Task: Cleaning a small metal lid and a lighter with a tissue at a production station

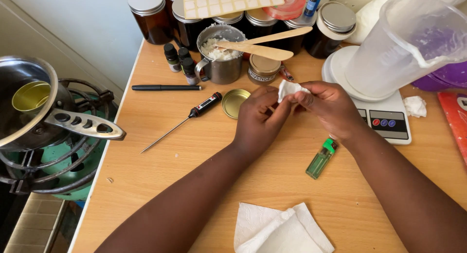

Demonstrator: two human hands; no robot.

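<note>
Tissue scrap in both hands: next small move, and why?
Probably wipe the inside of the gold tin lid. The left hand and right hand pinch a small white tissue scrap together, and the lid lies open right beside them.

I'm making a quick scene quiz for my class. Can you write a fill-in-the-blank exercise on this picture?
1. Both hands pinch a small piece of white ____.
2. The green lighter lies on the wooden ____.
3. The metal cup holds two wooden ____.
4. The thermometer probe lies left of a round gold ____.

Missing words: tissue; table; sticks; lid
</note>
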